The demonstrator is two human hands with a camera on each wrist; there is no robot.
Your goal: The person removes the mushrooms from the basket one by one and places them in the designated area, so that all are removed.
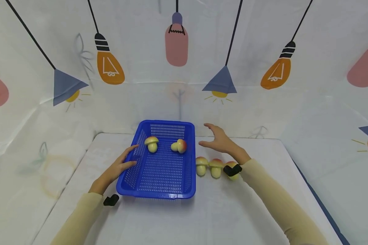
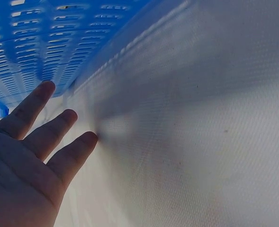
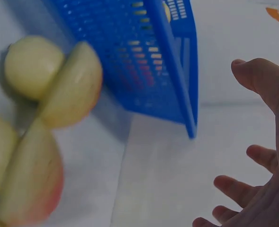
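My right hand hovers open and empty by the blue basket's far right corner, the three toy mushrooms in a row just behind its wrist, while my left hand lies flat-fingered against the basket's left wall.

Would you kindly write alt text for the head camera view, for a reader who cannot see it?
A blue basket on a white table holds two toy mushrooms; three more mushrooms stand in a row at its right. The open left hand touches the basket's left wall, and the open right hand hovers beside its right rim.
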